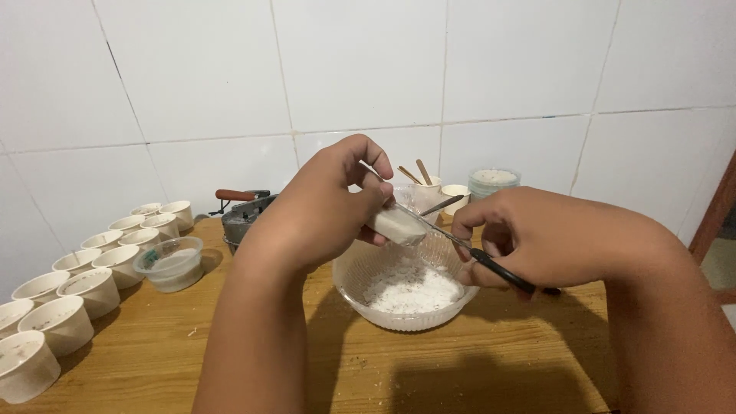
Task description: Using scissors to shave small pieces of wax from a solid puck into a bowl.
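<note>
White block scraped over bowl

Left hand point(330, 203) gripping white block point(396, 225) above clear plastic bowl point(354, 280) of white shavings, mid-desk point(491, 368). Right hand point(548, 238) closed on black-handled scissors point(460, 241), blade against block. Rows of white paper cups point(65, 295) along left edge.

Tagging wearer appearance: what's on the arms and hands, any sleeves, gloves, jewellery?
Both forearms are bare up to the frame edge: no sleeves in view. The left hand and right hand wear no gloves; no rings, watch or bands are visible on fingers or wrists.
</note>
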